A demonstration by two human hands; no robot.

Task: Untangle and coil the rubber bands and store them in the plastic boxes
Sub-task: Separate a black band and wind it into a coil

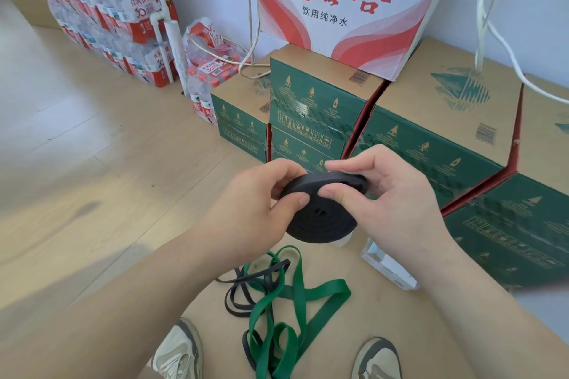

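The left hand (246, 209) and right hand (397, 203) pinch the coiled black rubber band (320, 224); the clear plastic box (389, 266) lies below, nearer the right.

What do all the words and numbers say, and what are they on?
"娃哈哈" with ®: white and red box.
"饮用纯净水": same box, just below.
"30": water bottle packs; their other print is blurred.
Green boxes: little signs and barcodes, print too small to read.

Bare forearms (129, 295); off-white sneakers (180, 351) with grey panels, pale laces.
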